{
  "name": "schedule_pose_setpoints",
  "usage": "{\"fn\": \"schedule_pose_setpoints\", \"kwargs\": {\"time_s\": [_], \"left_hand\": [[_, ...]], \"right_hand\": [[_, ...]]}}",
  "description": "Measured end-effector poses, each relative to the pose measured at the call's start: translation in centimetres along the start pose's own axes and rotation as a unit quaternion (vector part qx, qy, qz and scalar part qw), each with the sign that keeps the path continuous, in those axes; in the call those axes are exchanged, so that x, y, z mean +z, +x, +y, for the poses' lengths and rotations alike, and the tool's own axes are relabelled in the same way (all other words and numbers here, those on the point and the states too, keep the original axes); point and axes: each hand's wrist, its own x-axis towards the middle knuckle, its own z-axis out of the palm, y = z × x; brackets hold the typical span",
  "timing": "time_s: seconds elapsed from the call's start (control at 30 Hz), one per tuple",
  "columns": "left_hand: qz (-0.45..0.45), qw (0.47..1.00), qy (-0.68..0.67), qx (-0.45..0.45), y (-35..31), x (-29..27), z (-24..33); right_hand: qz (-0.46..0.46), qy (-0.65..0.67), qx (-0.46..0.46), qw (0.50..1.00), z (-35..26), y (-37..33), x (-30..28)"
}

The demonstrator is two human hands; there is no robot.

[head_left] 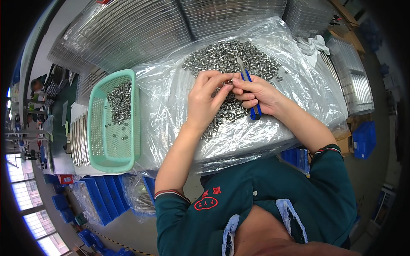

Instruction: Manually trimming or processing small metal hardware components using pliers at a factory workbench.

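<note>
A wide pile of small silvery metal rings (232, 53) lies on clear plastic sheeting (162, 98) in front of me. Over the pile my two hands meet. My left hand (206, 96) pinches a small metal ring (230, 82) between thumb and forefinger, largely covered by the fingertips. My right hand (260, 94) is closed around a blue utility knife (255, 112), its blade out and pointing away from me. The right thumb and fingertips touch the left fingertips at the ring. To the left, a green plastic basket (136, 128) holds more of the small metal parts.
Stacked clear plastic trays (128, 38) rise behind the table, with another stack (352, 81) at the right. A white cloth (315, 46) lies at the back right. Blue bins (104, 198) stand below the table's left side, and a blue box (364, 140) sits at the right.
</note>
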Motion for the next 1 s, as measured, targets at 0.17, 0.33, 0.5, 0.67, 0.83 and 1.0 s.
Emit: {"fn": "schedule_pose_setpoints", "kwargs": {"time_s": [0.17, 0.33, 0.5, 0.67, 0.83, 1.0], "left_hand": [[0.007, 1.0, -0.024, -0.003, 0.13, -0.03, 0.55], [0.007, 0.999, -0.042, -0.013, 0.1, -0.08, 0.57], [0.008, 0.999, -0.039, -0.014, 0.1, 0.03, 0.46], [0.0, 0.999, -0.032, -0.018, 0.08, 0.2, 0.49], [0.005, 0.998, -0.047, -0.03, 0.08, 0.25, 0.38], [0.003, 0.998, -0.054, -0.018, 0.12, 0.31, 0.4]], "right_hand": [[0.004, 0.003, 0.004, 1.0, -0.14, -0.12, 0.12], [0.0, -0.003, 0.003, 1.0, -0.18, -0.12, 0.18], [0.001, 0.002, 0.002, 1.0, -0.14, -0.12, 0.15], [-0.007, -0.015, 0.002, 1.0, -0.03, 0.03, -0.16], [-0.009, 0.015, 0.011, 1.0, -0.07, 0.03, -0.12], [-0.008, 0.008, 0.021, 1.0, -0.21, -0.03, 0.01]]}}
